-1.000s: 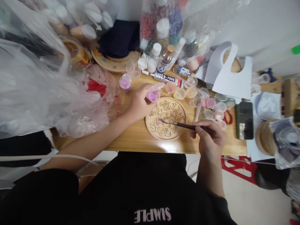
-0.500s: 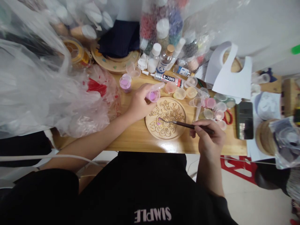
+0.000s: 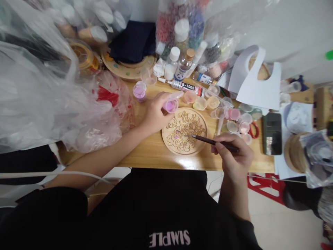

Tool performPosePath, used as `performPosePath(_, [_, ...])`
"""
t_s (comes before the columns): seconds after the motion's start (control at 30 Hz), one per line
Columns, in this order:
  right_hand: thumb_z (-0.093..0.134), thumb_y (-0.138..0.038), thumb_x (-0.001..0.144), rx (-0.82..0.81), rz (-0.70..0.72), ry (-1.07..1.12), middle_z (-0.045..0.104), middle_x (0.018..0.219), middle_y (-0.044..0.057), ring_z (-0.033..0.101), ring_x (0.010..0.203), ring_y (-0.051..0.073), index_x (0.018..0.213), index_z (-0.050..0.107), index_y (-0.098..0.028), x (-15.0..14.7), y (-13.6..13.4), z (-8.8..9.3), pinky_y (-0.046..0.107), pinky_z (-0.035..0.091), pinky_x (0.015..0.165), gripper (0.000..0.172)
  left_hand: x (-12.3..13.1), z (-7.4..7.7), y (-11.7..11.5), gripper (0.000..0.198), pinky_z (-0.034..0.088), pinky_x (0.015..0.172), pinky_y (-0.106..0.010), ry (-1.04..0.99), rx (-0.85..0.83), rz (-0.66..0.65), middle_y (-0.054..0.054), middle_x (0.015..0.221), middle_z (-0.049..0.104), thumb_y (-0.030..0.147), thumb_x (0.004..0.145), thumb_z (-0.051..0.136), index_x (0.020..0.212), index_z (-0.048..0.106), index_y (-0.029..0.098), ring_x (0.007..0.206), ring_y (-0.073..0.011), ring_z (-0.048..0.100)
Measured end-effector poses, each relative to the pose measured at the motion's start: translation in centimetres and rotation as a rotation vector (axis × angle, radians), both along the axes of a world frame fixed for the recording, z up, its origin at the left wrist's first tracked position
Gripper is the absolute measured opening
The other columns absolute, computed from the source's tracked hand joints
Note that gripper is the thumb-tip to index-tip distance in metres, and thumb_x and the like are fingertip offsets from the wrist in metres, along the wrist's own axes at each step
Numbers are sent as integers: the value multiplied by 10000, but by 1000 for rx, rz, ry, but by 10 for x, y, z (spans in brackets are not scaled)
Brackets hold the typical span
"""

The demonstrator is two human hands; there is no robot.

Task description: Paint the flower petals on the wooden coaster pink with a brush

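My left hand (image 3: 159,110) is closed on a small clear cup (image 3: 171,105) with purple paint in it and its lid flipped open. The cup is at the upper left rim of a round wooden plaque (image 3: 185,147), which carries a gold-outlined flower pattern. Some petals left of the flower's middle show purple. In my right hand (image 3: 232,152) is a dark-handled tool with a thin metal tip (image 3: 208,140), held like a pen. Its tip is over the middle of the plaque; whether it touches I cannot tell.
Several small paint cups (image 3: 234,114) stand behind and right of the plaque, beside red-handled scissors (image 3: 253,130). A glue tube (image 3: 187,87) and bottles (image 3: 172,63) are behind. A purple jar (image 3: 139,91) is at left, near plastic bags (image 3: 85,104). A dark case (image 3: 272,133) lies right.
The tool's tip has shifted a little to the right over the plaque, away from the purple petals, along with my right hand. My left hand and the cup are almost still.
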State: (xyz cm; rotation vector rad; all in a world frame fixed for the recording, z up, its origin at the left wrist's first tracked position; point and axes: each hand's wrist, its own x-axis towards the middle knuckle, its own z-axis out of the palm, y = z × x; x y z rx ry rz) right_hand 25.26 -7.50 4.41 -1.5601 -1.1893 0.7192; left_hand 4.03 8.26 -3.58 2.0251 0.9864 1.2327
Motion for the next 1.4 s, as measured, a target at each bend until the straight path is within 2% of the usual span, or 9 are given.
performPosePath(0.33, [719,-149,850,30,37,-30,719,780,-9,632,580,107,883,762,-240,2,1,1,220,507,510,106,0,-4,1,452,596,873,-338,-43,36,-18,-50,1073,719,25,744,690,1166,605,165,1003,-203,709])
performPosePath(0.8, [715,-187,840,19,49,-77,714,773,2,613,564,112,855,751,-228,1,1,3,238,490,503,57,0,-3,1,423,605,880,-329,-2,57,-3,-57,1097,736,55,771,657,1177,607,163,1015,-198,720])
performPosePath(1.4, [708,-156,831,23,40,-78,702,769,-10,617,569,106,855,752,-230,1,2,3,233,493,518,89,0,-2,1,412,599,904,-332,-10,49,-9,-52,1102,729,44,784,658,1173,601,168,1041,-198,715])
